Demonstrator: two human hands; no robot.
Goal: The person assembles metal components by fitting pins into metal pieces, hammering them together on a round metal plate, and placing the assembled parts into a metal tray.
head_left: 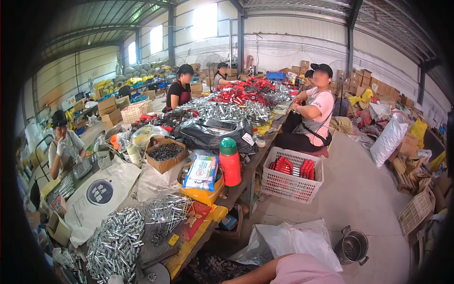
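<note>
A bare forearm (pixel 260 274) with a pink sleeve (pixel 307 270) crosses the lower edge, and the hand at its end is out of the picture. My other hand does not plainly show. A small whitish rounded thing (pixel 116 279) pokes up at the lower edge; I cannot make out what it is. Near it a large heap of shiny metal tubes (pixel 116 241) lies on the workbench. Beside the heap are metal pins with crossbars (pixel 168 208), a dark flat bar (pixel 158 258) and a round grey plate (pixel 158 273) bearing small metal bits.
A red bottle with a green cap (pixel 230 163) and a carton of dark screws (pixel 165 151) stand farther along the bench. On the floor are a white crate of red-handled parts (pixel 293 189), a white sack (pixel 293 241) and a metal pot (pixel 352 246). Several co-workers (pixel 314 109) sit around.
</note>
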